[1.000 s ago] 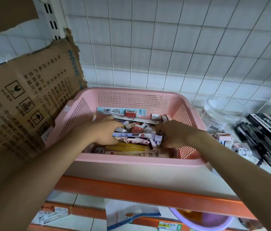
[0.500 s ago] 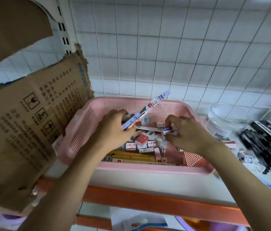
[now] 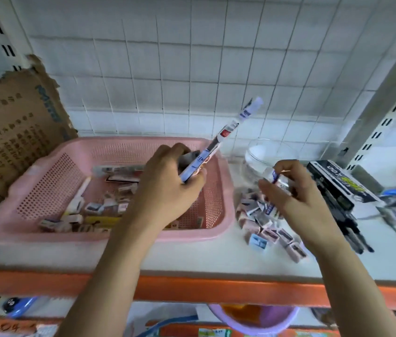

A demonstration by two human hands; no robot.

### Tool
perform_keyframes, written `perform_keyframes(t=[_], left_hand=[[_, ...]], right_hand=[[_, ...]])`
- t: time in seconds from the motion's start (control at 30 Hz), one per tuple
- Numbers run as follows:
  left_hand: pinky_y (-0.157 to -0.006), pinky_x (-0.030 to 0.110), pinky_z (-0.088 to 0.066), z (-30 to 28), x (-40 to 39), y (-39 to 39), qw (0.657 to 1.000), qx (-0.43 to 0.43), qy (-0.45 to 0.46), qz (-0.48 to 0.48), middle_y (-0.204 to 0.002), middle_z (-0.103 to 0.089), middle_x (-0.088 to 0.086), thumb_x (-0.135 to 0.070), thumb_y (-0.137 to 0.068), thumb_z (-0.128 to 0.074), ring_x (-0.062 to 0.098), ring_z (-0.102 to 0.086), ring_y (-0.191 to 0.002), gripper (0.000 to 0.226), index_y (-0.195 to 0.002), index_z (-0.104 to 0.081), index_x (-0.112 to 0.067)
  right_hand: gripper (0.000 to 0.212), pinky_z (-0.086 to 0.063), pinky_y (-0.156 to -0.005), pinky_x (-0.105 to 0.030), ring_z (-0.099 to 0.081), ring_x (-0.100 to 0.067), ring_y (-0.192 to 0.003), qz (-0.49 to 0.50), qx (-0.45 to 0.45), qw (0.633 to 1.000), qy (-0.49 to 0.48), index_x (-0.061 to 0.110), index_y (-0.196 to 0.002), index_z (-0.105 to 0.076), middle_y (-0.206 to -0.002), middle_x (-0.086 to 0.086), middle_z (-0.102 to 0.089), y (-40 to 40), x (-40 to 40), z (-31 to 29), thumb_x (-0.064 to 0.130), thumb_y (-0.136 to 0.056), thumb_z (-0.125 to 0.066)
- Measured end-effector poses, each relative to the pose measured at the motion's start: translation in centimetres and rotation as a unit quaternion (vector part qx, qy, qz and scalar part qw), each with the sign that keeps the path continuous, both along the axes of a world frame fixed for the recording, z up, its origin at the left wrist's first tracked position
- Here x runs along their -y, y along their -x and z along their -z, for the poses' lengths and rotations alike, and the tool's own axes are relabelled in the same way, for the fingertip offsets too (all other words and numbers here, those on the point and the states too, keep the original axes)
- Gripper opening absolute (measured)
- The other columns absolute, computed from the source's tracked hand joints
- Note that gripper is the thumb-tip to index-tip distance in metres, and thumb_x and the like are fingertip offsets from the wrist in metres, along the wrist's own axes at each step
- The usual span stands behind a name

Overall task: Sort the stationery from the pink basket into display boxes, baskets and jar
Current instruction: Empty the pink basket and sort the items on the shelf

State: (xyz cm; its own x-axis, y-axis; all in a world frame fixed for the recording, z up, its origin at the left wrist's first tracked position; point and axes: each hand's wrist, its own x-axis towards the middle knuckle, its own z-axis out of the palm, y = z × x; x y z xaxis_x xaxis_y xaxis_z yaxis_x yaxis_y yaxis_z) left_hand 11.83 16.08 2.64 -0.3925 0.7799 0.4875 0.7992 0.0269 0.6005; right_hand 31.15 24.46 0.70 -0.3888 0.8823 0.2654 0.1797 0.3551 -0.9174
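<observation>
Head view, sorting approx. midway: left hand (image 3: 167, 188) grips a long packaged strip (image 3: 218, 144) above the pink basket (image 3: 223, 190), w/ many small items inside; right hand (image 3: 291, 198) pinches a small packet (image 3: 274, 177) over the pile (image 3: 267, 222) beside the jar (image 3: 262, 154), apparently empty

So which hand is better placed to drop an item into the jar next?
The right hand: it pinches a small item beside the jar, while the left hand holds a long pack over the basket.
</observation>
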Motion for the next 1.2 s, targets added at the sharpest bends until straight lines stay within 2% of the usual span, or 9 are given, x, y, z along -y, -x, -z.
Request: perform_keyframes(t=[0.13,0.23,0.33,0.4,0.57,0.73,1.0,1.13,1.2], left_hand=[[-0.051,0.011,-0.035,-1.0,-3.4,-7.3,0.996,0.065,-0.032,0.047,-0.072,-0.047,0.0,-0.024,-0.084,-0.063,0.01,-0.046,-0.057,0.018,-0.074,-0.048,-0.022],[-0.053,0.03,-0.043,-1.0,-5.8,-12.7,0.988,0.128,-0.025,0.077,-0.069,-0.056,0.008,-0.027,-0.085,-0.062,0.018,-0.054,-0.059,0.017,-0.083,-0.056,-0.012],[-0.061,0.02,-0.046,0.0,-7.3,-16.2,0.966,0.24,0.012,0.096,-0.072,-0.065,0.001,-0.043,-0.079,-0.064,0.014,-0.062,-0.068,0.023,-0.083,-0.062,-0.02],[-0.063,0.03,-0.049,0.8,-7.9,-17.5,0.925,0.367,0.03,0.091,-0.071,-0.067,-0.001,-0.046,-0.072,-0.067,0.018,-0.062,-0.067,0.019,-0.079,-0.065,-0.027],[-0.042,0.019,-0.045,2.8,-8.5,-18.2,0.792,0.61,0.013,0.036,-0.074,-0.065,0.0,-0.017,-0.082,-0.064,0.012,-0.058,-0.062,0.008,-0.088,-0.061,-0.015],[-0.047,0.023,-0.052,3.4,-9.7,-16.4,0.78,0.625,0.0,0.029,-0.063,-0.067,0.002,-0.009,-0.08,-0.063,0.013,-0.065,-0.057,0.004,-0.079,-0.059,-0.011],[-0.06,0.038,-0.057,4.1,-11.0,-14.6,0.784,0.619,0.017,0.047,-0.103,-0.059,0.023,-0.007,-0.082,-0.064,0.032,-0.063,-0.094,0.014,-0.094,-0.06,-0.004],[-0.081,0.059,-0.049,3.8,-10.6,-13.8,0.799,0.597,0.022,0.073,-0.105,-0.064,0.018,-0.028,-0.064,-0.081,0.035,-0.059,-0.111,0.046,-0.101,-0.064,-0.007],[-0.088,0.066,-0.043,3.7,-10.5,-13.5,0.802,0.59,0.034,0.086,-0.099,-0.068,0.011,-0.037,-0.062,-0.083,0.034,-0.057,-0.116,0.039,-0.091,-0.07,-0.015]], right_hand=[[0.016,-0.035,-0.047,-0.014,-0.044,-0.006,-0.054,0.008,-0.041,0.995,0.091,0.011,-0.088,-0.046,-0.069,0.01,-0.051,-6.4,-2.3,0.4,0.01,-0.088,-0.062],[0.014,-0.032,-0.041,-0.014,-0.039,-0.006,-0.043,0.022,-0.031,0.993,0.111,0.01,-0.091,-0.047,-0.057,0.009,-0.048,-11.0,-3.9,0.8,0.008,-0.088,-0.061],[0.014,-0.032,-0.04,-0.018,-0.037,-0.013,-0.046,0.009,0.004,0.994,0.105,0.014,-0.093,-0.048,-0.053,0.009,-0.045,-14.6,-5.5,1.4,0.013,-0.088,-0.061],[0.014,-0.036,-0.043,-0.017,-0.039,-0.014,-0.049,-0.014,0.005,0.994,0.106,0.012,-0.091,-0.048,-0.054,0.01,-0.048,-16.1,-6.2,1.7,0.011,-0.087,-0.061],[0.016,-0.038,-0.05,-0.024,-0.045,-0.015,-0.048,-0.049,0.021,0.993,0.104,0.012,-0.089,-0.047,-0.056,0.008,-0.052,-17.6,-7.3,2.7,0.012,-0.086,-0.063],[0.015,-0.035,-0.041,-0.013,-0.043,-0.004,-0.04,-0.07,0.038,0.993,0.092,0.011,-0.088,-0.047,-0.05,0.016,-0.052,-17.2,-7.5,2.6,0.009,-0.088,-0.061],[0.014,-0.038,-0.038,-0.018,-0.042,-0.006,-0.041,-0.074,0.055,0.992,0.089,0.013,-0.088,-0.047,-0.05,0.015,-0.052,-16.7,-8.1,2.7,0.009,-0.088,-0.06],[0.015,-0.036,-0.037,-0.021,-0.04,-0.006,-0.04,-0.081,0.055,0.992,0.084,0.015,-0.088,-0.047,-0.05,0.015,-0.051,-16.4,-8.3,3.1,0.009,-0.088,-0.061],[0.016,-0.035,-0.038,-0.022,-0.041,-0.006,-0.039,-0.08,0.054,0.992,0.075,0.016,-0.087,-0.046,-0.051,0.015,-0.051,-16.1,-8.4,3.3,0.01,-0.088,-0.061]])
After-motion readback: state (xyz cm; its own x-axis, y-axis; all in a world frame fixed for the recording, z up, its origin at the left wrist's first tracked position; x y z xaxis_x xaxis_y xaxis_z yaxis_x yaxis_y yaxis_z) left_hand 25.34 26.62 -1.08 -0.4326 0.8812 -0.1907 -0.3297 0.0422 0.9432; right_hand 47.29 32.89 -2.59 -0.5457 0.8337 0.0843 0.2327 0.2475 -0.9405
